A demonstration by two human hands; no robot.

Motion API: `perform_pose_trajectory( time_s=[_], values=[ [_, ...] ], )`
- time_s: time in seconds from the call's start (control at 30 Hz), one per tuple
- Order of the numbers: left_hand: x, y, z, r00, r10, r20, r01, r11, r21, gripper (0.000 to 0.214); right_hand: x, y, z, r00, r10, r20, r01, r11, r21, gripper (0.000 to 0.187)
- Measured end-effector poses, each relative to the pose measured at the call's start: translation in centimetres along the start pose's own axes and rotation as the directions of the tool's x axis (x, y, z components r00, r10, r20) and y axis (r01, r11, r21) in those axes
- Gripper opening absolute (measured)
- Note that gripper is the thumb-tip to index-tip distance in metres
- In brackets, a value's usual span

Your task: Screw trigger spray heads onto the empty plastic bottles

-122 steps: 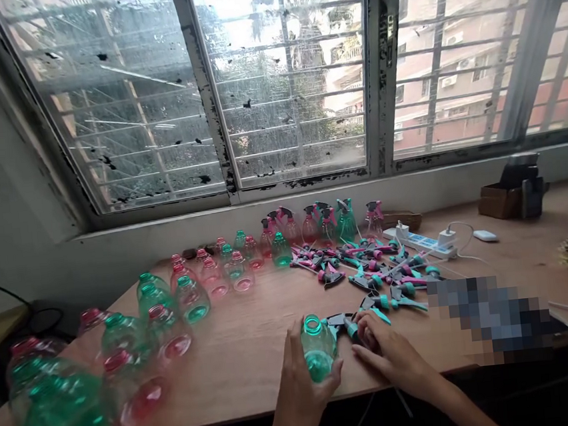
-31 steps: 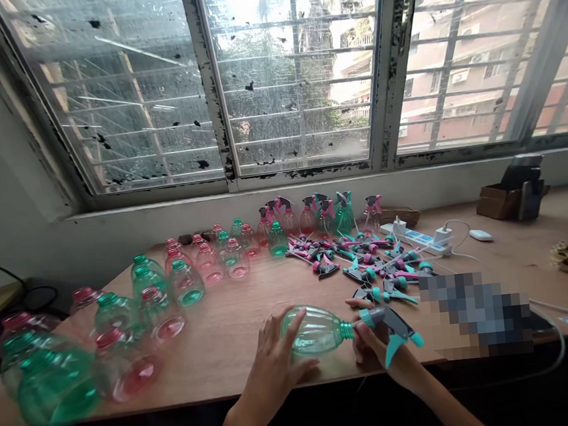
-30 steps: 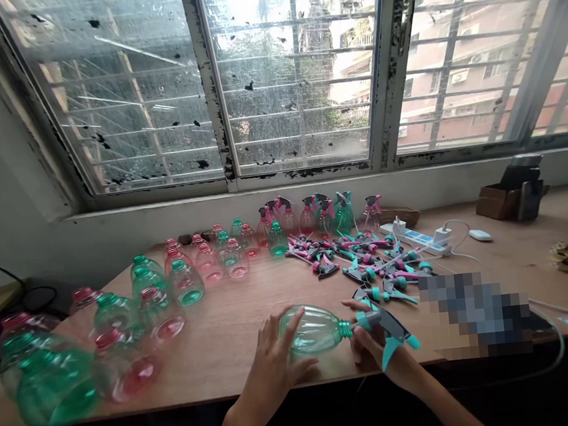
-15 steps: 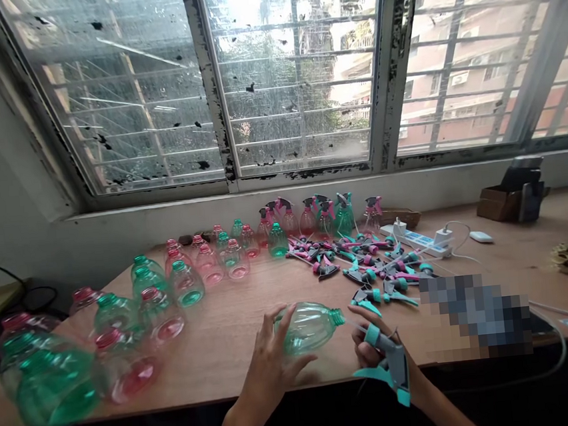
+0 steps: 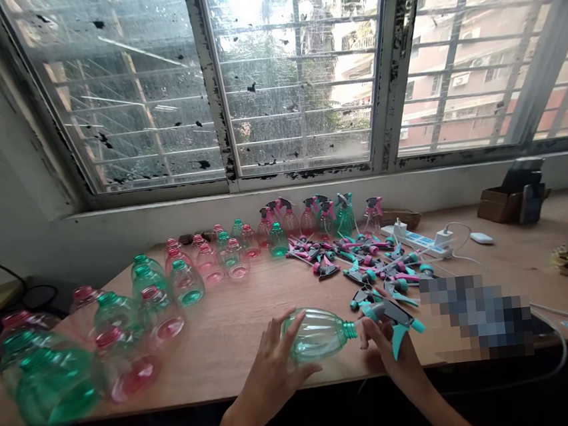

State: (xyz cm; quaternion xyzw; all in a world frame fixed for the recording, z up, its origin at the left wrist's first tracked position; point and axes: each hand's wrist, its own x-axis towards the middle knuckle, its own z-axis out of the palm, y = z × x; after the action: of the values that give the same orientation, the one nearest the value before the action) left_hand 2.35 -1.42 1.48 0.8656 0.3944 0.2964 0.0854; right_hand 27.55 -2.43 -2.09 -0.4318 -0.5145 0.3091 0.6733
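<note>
A clear green plastic bottle [image 5: 320, 332] lies on its side near the front edge of the wooden table [image 5: 234, 325], neck pointing right. My left hand [image 5: 273, 365] is wrapped round its base end. My right hand [image 5: 385, 347] grips a grey and teal trigger spray head [image 5: 391, 315] at the bottle's neck, its teal trigger pointing down. A pile of loose pink and teal spray heads [image 5: 364, 262] lies just beyond my right hand.
Several open green and pink bottles [image 5: 142, 307] stand along the left and back. Several bottles with spray heads [image 5: 324, 216] stand under the window. A white power strip [image 5: 425, 241], a cardboard box [image 5: 511, 198] and a pixelated patch [image 5: 477, 311] are on the right.
The bottle, upright at first, now lies on its side. Half a second ago the spray head was pulled away from the neck and lower; now it is back at the neck.
</note>
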Motion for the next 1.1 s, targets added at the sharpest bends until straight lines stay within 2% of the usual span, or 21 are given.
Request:
perform_pose_trajectory(
  time_s=[0.07, 0.17, 0.33, 0.47, 0.57, 0.63, 0.67, 0.73, 0.8, 0.9, 1.0, 1.1],
  values=[
    [0.1, 0.2, -0.2, 1.0, 0.003, 0.014, -0.003, 1.0, -0.007, 0.073, 0.1, 0.0, 0.1, 0.999, -0.007, -0.039, 0.008, 1.0, 0.015, 0.056],
    [0.1, 0.3, -0.3, 1.0, 0.006, 0.012, -0.006, 1.0, -0.021, 0.071, 0.2, 0.3, -0.1, 0.999, -0.001, 0.033, -0.001, 0.999, 0.052, 0.065],
    [0.2, 0.2, -0.2, 0.999, -0.031, -0.026, 0.029, 0.997, -0.069, 0.069, 0.2, 0.6, -0.6, 0.976, 0.047, 0.213, -0.074, 0.99, 0.12, 0.061],
    [0.3, 0.2, -0.3, 0.998, -0.067, -0.005, 0.066, 0.99, -0.122, 0.065, 0.3, 0.4, -0.9, 0.968, 0.029, 0.251, -0.081, 0.976, 0.2, 0.058],
    [0.2, 0.3, -0.3, 0.994, -0.107, -0.014, 0.102, 0.977, -0.189, 0.068, 0.7, -0.5, -1.2, 0.962, 0.111, 0.251, -0.19, 0.929, 0.317, 0.051],
    [0.1, 0.2, -0.3, 0.99, -0.135, -0.034, 0.121, 0.954, -0.273, 0.073, 1.0, -1.2, -1.5, 0.936, 0.191, 0.296, -0.303, 0.864, 0.403, 0.044],
    [0.1, 0.1, -0.3, 0.986, -0.161, -0.034, 0.142, 0.937, -0.32, 0.078, 1.1, -1.5, -1.5, 0.913, 0.227, 0.339, -0.364, 0.831, 0.422, 0.047],
    [0.1, 0.0, -0.4, 0.977, -0.212, 0.007, 0.197, 0.894, -0.403, 0.09, 1.2, -1.8, -1.6, 0.881, 0.257, 0.398, -0.415, 0.823, 0.388, 0.054],
    [0.2, 0.0, -0.7, 0.97, -0.233, 0.074, 0.242, 0.868, -0.433, 0.1, 1.2, -1.8, -1.5, 0.873, 0.224, 0.433, -0.364, 0.891, 0.272, 0.05],
    [0.3, 0.2, -1.1, 0.967, -0.225, 0.123, 0.256, 0.882, -0.397, 0.098, 1.0, -1.4, -1.2, 0.846, 0.166, 0.507, -0.265, 0.956, 0.128, 0.051],
    [0.4, 0.4, -1.4, 0.959, -0.246, 0.142, 0.283, 0.876, -0.392, 0.096, 0.8, -1.2, -1.2, 0.792, 0.2, 0.577, -0.3, 0.95, 0.083, 0.044],
    [0.5, 0.5, -1.4, 0.961, -0.242, 0.134, 0.276, 0.874, -0.4, 0.098, 0.7, -1.5, -1.3, 0.758, 0.246, 0.604, -0.31, 0.951, 0.002, 0.036]
  ],
)
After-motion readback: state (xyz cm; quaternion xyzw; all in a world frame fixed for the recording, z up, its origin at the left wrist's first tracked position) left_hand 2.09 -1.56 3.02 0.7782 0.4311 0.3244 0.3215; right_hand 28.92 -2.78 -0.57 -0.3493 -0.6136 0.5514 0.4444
